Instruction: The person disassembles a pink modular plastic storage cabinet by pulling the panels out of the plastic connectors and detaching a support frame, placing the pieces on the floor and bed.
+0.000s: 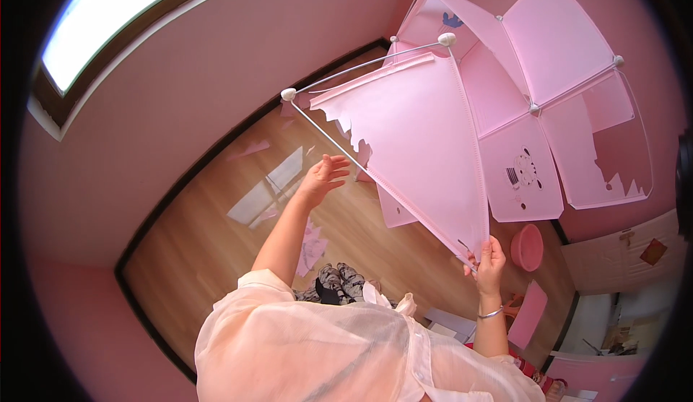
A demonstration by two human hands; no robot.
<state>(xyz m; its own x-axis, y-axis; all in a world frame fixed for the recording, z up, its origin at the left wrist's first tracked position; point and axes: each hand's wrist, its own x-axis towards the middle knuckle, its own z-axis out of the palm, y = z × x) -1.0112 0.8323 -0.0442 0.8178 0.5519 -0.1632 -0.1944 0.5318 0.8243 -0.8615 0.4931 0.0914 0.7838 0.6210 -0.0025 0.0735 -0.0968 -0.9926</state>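
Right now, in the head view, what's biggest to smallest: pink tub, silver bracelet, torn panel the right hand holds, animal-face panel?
1. Torn panel (looking nearer may help)
2. Animal-face panel
3. Pink tub
4. Silver bracelet

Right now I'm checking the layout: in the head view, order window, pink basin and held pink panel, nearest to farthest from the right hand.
1. Held pink panel: lower corner in the right hand.
2. Pink basin: just right of that hand.
3. Window: far upper left.
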